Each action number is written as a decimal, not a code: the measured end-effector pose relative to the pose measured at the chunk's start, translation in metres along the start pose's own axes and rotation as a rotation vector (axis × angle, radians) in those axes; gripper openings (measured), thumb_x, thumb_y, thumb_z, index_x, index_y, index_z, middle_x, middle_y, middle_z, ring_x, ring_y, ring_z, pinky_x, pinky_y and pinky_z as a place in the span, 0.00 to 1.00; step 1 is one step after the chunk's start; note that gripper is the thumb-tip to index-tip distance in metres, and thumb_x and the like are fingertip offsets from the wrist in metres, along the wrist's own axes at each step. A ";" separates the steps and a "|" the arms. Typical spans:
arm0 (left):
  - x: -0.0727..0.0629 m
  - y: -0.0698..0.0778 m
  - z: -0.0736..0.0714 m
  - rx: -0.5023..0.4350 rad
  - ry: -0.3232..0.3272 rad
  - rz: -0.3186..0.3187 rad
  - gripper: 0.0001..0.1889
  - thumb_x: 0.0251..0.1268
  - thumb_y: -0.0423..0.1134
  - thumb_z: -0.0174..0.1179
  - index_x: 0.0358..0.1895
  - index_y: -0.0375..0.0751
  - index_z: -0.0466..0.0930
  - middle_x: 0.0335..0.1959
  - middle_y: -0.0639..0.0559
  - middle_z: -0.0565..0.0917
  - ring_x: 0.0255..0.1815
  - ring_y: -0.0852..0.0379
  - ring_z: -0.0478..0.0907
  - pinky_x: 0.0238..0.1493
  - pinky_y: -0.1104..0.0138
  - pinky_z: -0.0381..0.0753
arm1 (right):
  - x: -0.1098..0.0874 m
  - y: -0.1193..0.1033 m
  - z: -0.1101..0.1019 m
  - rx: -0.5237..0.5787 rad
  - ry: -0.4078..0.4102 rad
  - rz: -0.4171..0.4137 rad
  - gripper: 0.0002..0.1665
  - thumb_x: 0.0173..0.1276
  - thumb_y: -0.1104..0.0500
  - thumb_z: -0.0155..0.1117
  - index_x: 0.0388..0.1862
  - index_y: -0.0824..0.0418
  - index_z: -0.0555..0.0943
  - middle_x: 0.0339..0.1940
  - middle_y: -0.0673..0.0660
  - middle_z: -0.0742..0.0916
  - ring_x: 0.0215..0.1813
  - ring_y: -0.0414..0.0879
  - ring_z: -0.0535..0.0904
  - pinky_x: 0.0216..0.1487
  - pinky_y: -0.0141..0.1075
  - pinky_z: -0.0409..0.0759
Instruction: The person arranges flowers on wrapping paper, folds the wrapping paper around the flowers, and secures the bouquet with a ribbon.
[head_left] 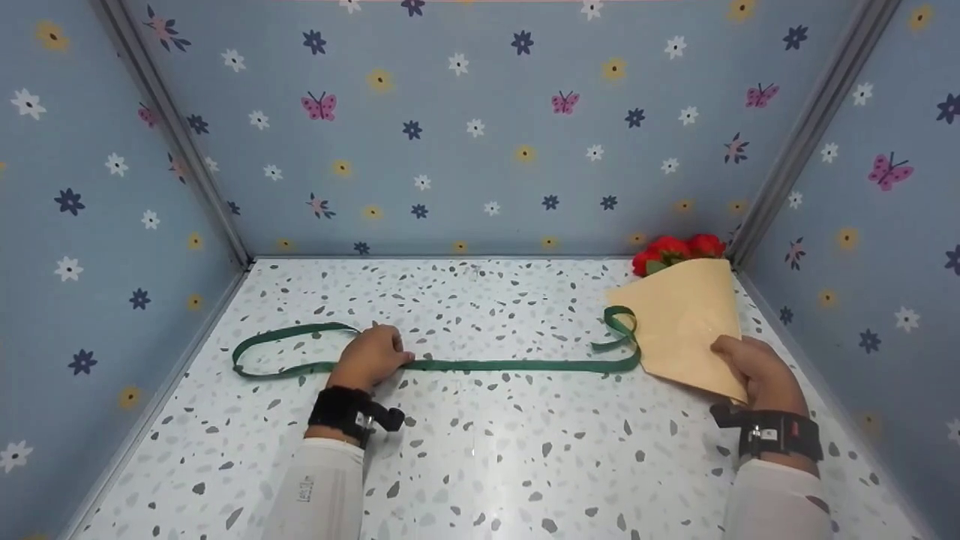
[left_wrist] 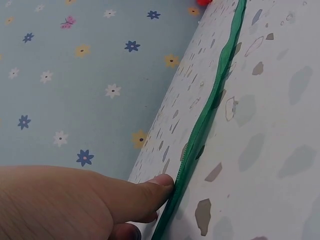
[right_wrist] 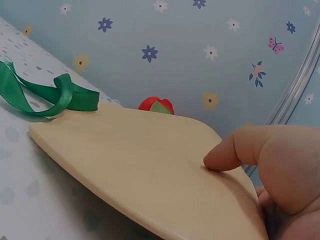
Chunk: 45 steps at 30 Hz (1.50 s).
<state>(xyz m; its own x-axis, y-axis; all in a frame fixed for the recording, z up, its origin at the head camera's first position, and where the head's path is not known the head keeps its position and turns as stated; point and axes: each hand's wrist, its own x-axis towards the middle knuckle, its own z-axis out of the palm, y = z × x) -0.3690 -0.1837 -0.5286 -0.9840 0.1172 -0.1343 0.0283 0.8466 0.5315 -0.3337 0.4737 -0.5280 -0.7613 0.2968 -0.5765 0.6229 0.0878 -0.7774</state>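
A long green ribbon (head_left: 510,366) lies across the speckled tabletop, looped at the left and curled at its right end. My left hand (head_left: 373,354) pinches it near the loop; in the left wrist view the thumb (left_wrist: 162,182) is right at the ribbon's edge. On the right is a bouquet of red flowers (head_left: 671,247) in tan wrapping paper (head_left: 679,322). My right hand (head_left: 761,367) grips the paper's lower right edge, thumb on top and the other fingers mostly hidden beneath. The ribbon's curled end (right_wrist: 75,95) overlaps the paper's left edge.
Blue patterned panels (head_left: 472,135) enclose the white speckled table (head_left: 465,450) at the back and both sides. Grey corner posts (head_left: 817,120) stand at the back left and back right. The flower heads are close to the back panel.
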 end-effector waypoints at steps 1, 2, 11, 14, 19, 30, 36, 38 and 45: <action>0.000 0.000 0.000 -0.001 0.000 -0.002 0.15 0.80 0.48 0.74 0.39 0.42 0.82 0.36 0.48 0.85 0.36 0.49 0.80 0.40 0.58 0.77 | 0.000 0.000 0.000 -0.011 -0.009 -0.005 0.52 0.82 0.46 0.64 0.95 0.57 0.52 0.51 0.50 0.89 0.50 0.46 0.89 0.50 0.39 0.90; 0.000 0.000 0.000 -0.001 0.000 -0.004 0.15 0.80 0.48 0.74 0.39 0.42 0.83 0.36 0.47 0.85 0.36 0.49 0.80 0.39 0.58 0.77 | -0.001 -0.001 0.000 -0.020 -0.017 -0.009 0.55 0.82 0.47 0.66 0.96 0.56 0.49 0.58 0.53 0.89 0.54 0.46 0.89 0.53 0.40 0.89; 0.000 0.001 0.001 0.013 -0.005 0.001 0.15 0.80 0.48 0.74 0.39 0.42 0.82 0.37 0.48 0.85 0.36 0.49 0.80 0.39 0.58 0.77 | -0.007 -0.003 0.005 -0.021 -0.089 -0.042 0.62 0.78 0.50 0.79 0.97 0.55 0.50 0.61 0.49 0.90 0.58 0.44 0.88 0.56 0.39 0.88; 0.000 0.003 0.000 0.013 -0.014 -0.001 0.15 0.80 0.49 0.74 0.39 0.42 0.82 0.37 0.48 0.85 0.36 0.49 0.80 0.40 0.58 0.77 | -0.007 -0.002 0.006 0.019 -0.112 -0.050 0.54 0.79 0.52 0.78 0.92 0.58 0.58 0.43 0.45 0.94 0.48 0.42 0.92 0.52 0.39 0.92; 0.001 0.003 0.000 0.015 -0.015 -0.007 0.15 0.80 0.49 0.73 0.40 0.42 0.83 0.37 0.48 0.85 0.37 0.49 0.81 0.41 0.57 0.78 | -0.004 0.000 0.005 0.104 -0.095 -0.022 0.50 0.79 0.44 0.78 0.88 0.55 0.61 0.39 0.46 0.94 0.45 0.43 0.94 0.50 0.40 0.93; 0.003 0.002 0.001 0.021 -0.005 -0.005 0.15 0.80 0.49 0.74 0.41 0.41 0.84 0.38 0.47 0.86 0.37 0.48 0.81 0.41 0.56 0.79 | 0.003 -0.004 0.004 0.162 0.047 0.038 0.46 0.87 0.41 0.52 0.94 0.57 0.54 0.50 0.45 0.83 0.49 0.39 0.85 0.50 0.35 0.88; 0.003 0.002 0.002 0.026 -0.008 -0.002 0.15 0.80 0.48 0.74 0.41 0.42 0.83 0.38 0.47 0.86 0.38 0.48 0.81 0.42 0.56 0.78 | 0.001 0.000 0.003 0.060 -0.040 -0.013 0.54 0.83 0.51 0.71 0.95 0.59 0.52 0.56 0.51 0.86 0.50 0.43 0.88 0.52 0.39 0.92; 0.003 0.002 0.002 0.030 -0.010 0.003 0.15 0.80 0.49 0.74 0.41 0.42 0.83 0.38 0.47 0.86 0.38 0.49 0.81 0.42 0.56 0.78 | 0.000 0.001 0.004 0.086 -0.062 -0.013 0.57 0.79 0.53 0.77 0.94 0.59 0.53 0.54 0.51 0.89 0.49 0.43 0.90 0.53 0.40 0.93; 0.004 0.004 0.003 0.039 -0.020 -0.006 0.15 0.80 0.49 0.73 0.42 0.42 0.83 0.40 0.47 0.85 0.39 0.49 0.80 0.43 0.56 0.78 | -0.006 0.002 0.006 0.115 -0.135 -0.039 0.47 0.81 0.56 0.74 0.89 0.60 0.60 0.40 0.48 0.95 0.45 0.44 0.95 0.51 0.42 0.94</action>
<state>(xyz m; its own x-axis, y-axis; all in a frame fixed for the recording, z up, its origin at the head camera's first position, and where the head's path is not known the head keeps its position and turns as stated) -0.3722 -0.1786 -0.5298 -0.9805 0.1220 -0.1542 0.0296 0.8669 0.4976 -0.3287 0.4665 -0.5272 -0.8064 0.1641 -0.5681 0.5738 -0.0150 -0.8189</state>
